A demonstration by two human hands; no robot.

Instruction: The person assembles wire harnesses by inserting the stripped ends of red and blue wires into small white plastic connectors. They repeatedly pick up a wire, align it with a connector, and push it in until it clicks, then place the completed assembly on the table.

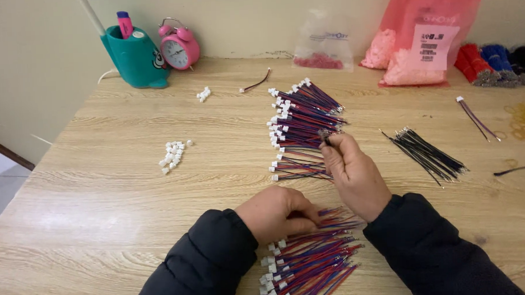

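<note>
Desk (101,188), one, pale wood-grain laminate, flat and matt; pink plastic bags (427,34), two, glossy, lumpy with small pink-white pieces, against the far wall; clear plastic bag (323,43), one, red contents at its bottom; teal pen holder (134,56), one, smooth moulded plastic; pink alarm clock (179,48), one, round, twin bells, just beside the holder; far wire bundle (302,126), one fanned heap of thin red-and-blue leads with white plug ends, too many to count, mid-desk; near wire bundle (310,262), one similar heap at the near edge; black wires (428,153), one loose sheaf, straight and thin, right of centre; white connector housings, two small clusters, the larger (172,153) of roughly a dozen, the smaller (203,95) of about four; stray leads, three, lying singly; left hand (273,214), curled into a loose fist, fingertips pressed on the upper leads of the near bundle; right hand (350,170), thumb and forefinger pinched tight on the metal tips of a few leads at the far bundle's edge
</note>
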